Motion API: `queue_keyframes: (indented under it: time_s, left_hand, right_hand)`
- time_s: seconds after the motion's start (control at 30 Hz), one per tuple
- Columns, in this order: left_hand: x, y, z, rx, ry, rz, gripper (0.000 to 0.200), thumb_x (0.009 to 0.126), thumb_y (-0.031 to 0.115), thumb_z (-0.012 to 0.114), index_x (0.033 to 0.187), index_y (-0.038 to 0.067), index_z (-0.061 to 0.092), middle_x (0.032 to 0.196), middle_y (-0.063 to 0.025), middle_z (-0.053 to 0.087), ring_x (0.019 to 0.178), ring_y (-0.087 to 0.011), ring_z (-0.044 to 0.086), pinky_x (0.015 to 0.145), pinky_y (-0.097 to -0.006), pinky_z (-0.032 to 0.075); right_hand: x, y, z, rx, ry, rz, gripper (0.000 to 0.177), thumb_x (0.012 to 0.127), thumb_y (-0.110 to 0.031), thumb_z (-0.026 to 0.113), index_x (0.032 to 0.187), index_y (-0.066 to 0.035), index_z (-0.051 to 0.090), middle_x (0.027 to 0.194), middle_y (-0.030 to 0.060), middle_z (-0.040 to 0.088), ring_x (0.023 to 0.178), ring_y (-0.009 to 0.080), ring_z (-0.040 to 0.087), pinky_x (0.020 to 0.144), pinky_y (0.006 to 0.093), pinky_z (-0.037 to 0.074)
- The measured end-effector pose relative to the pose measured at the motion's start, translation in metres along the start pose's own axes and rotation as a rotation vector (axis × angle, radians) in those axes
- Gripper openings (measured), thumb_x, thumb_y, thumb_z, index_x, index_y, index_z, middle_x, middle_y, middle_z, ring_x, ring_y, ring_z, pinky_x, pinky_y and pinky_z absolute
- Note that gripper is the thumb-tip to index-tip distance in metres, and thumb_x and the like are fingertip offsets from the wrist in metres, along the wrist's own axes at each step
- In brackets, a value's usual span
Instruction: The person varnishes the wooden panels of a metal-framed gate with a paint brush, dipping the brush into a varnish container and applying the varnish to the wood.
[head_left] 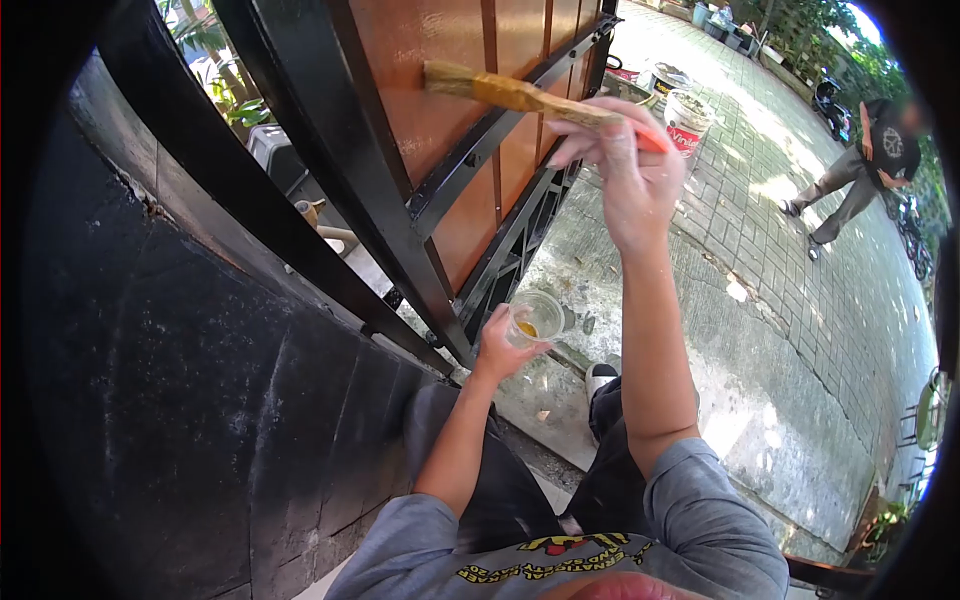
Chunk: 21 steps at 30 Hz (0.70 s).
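My right hand (635, 175) is raised and closed around the handle of a paintbrush (520, 95), orange at its end. The bristles reach left and overlap a glossy orange-brown panel (410, 45) set in a black metal gate frame (330, 100). Lower down, my left hand (503, 350) grips a clear plastic cup (540, 312) by its side. A little yellowish-brown liquid (527, 328) lies in the bottom of the cup, which is held close beside the gate's lower corner.
Paint buckets (688, 118) stand on the paving beyond the gate. A person (880, 150) in dark clothes is at the far right on the paved driveway (740, 200). A black wall (200, 400) runs along my left side, and plants grow behind the gate.
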<state>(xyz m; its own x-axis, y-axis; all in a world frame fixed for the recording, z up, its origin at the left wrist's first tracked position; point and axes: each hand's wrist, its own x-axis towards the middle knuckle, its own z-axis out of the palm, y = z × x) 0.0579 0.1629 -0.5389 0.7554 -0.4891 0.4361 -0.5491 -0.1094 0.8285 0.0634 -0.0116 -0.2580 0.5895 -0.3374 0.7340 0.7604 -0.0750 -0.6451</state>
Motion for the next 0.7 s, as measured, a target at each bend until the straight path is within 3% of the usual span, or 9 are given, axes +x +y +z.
queue_keyframes:
  time_s: [0.07, 0.2, 0.4, 0.5, 0.7]
  left_hand:
    - [0.002, 0.001, -0.002, 0.014, 0.011, 0.014, 0.064, 0.065, 0.029, 0.098, 0.114, -0.001, 0.069, 0.107, -0.0159, 0.067, 0.098, -0.0351, 0.068, 0.088, -0.0412, 0.055]
    - [0.001, 0.0, -0.002, -0.004, 0.034, 0.014, 0.063, 0.066, 0.028, 0.098, 0.114, -0.001, 0.07, 0.106, -0.0159, 0.067, 0.096, -0.0352, 0.068, 0.087, -0.0413, 0.055]
    - [0.001, 0.002, -0.003, 0.008, 0.035, -0.013, 0.063, 0.066, 0.029, 0.098, 0.113, -0.002, 0.069, 0.106, -0.0166, 0.067, 0.097, -0.0352, 0.068, 0.086, -0.0416, 0.056]
    - [0.001, 0.0, -0.002, -0.021, 0.051, -0.009, 0.062, 0.066, 0.028, 0.098, 0.113, -0.002, 0.069, 0.107, -0.0167, 0.067, 0.098, -0.0352, 0.068, 0.087, -0.0419, 0.056]
    - [0.003, -0.001, 0.0, -0.011, 0.036, 0.002, 0.061, 0.066, 0.027, 0.097, 0.113, -0.001, 0.07, 0.108, -0.0168, 0.068, 0.1, -0.0363, 0.069, 0.087, -0.0424, 0.056]
  right_hand:
    - [0.002, 0.009, -0.004, -0.015, -0.023, 0.034, 0.037, 0.111, -0.023, 0.053, 0.126, 0.01, 0.059, 0.104, 0.0265, 0.075, 0.075, 0.0252, 0.073, 0.071, 0.0346, 0.06]
    - [0.007, 0.018, -0.003, -0.053, 0.146, 0.132, 0.032, 0.107, -0.027, 0.064, 0.109, 0.005, 0.066, 0.093, 0.0173, 0.078, 0.067, 0.0164, 0.071, 0.06, 0.0259, 0.052]
    - [0.002, 0.017, 0.013, -0.166, 0.318, 0.033, 0.027, 0.106, -0.02, 0.064, 0.111, 0.006, 0.068, 0.089, 0.0148, 0.076, 0.063, 0.013, 0.068, 0.056, 0.0249, 0.05]
    - [0.0, 0.009, 0.013, -0.205, 0.306, 0.029, 0.026, 0.107, -0.018, 0.063, 0.114, 0.007, 0.069, 0.089, 0.0132, 0.076, 0.063, 0.0127, 0.067, 0.056, 0.0246, 0.051]
    - [-0.01, -0.021, 0.019, -0.31, -0.055, -0.019, 0.02, 0.104, -0.011, 0.063, 0.111, 0.006, 0.072, 0.086, 0.0108, 0.077, 0.06, 0.011, 0.067, 0.057, 0.0226, 0.051]
